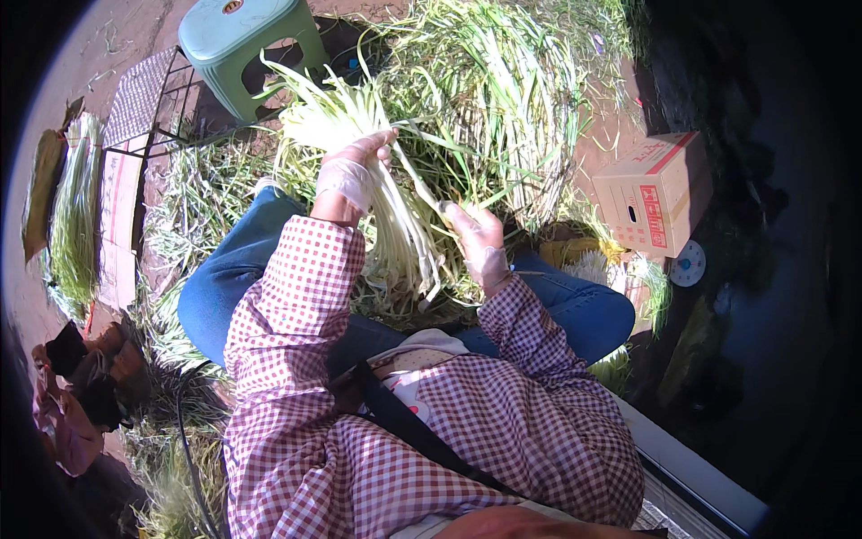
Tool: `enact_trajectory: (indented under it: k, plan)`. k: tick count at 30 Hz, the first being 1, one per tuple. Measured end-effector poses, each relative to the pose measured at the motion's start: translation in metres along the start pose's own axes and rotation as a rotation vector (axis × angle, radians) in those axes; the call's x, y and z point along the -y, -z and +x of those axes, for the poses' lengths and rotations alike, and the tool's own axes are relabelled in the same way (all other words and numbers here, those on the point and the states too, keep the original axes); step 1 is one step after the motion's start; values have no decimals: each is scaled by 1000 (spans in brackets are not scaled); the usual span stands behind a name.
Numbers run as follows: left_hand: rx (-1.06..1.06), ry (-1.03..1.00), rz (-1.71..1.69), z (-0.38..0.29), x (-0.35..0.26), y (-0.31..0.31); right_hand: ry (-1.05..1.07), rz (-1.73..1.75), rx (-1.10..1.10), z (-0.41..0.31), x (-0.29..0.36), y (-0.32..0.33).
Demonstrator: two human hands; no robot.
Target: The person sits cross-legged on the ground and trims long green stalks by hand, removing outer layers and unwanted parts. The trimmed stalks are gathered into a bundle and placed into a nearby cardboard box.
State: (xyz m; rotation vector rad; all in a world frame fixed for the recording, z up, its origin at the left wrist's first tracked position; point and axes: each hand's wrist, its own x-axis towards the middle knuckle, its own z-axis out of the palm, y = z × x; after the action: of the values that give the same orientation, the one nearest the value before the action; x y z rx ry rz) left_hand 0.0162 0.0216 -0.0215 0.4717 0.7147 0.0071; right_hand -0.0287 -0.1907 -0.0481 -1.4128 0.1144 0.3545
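My left hand (353, 168), in a thin clear glove, is closed around a bunch of pale long-stemmed greens (401, 226), possibly garlic shoots. The bunch's leafy ends fan out above the hand, and its white lower stems hang down towards my lap. Just right of it, my right hand (476, 237), gloved too, pinches a single stem (416, 176) that slants up to the bunch. Past both hands lies a large heap of the same greens (512, 114), with loose leaves strewn around my crossed legs.
A green plastic stool (246, 34) and a wire-framed rack (141, 98) stand at upper left. Tied greens (77, 215) lie by a flat cardboard piece (120, 236) at far left. On the right are a cardboard box (633, 202), a round dial (687, 263) and more greens (652, 290).
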Motion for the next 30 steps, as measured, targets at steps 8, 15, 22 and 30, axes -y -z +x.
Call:
enact_trajectory:
  k: [8,15,22,30]
  plan:
    - [103,-121,-29,7,-50,5,-259,-1585,163,-64,13,109]
    - [233,4,52,-5,-36,3,-88,-1589,222,-20,60,67]
    - [340,-12,188,-49,-48,-26,490,-749,342,12,79,-55]
    - [507,-102,274,-64,-77,-41,314,-83,-213,115,38,46]
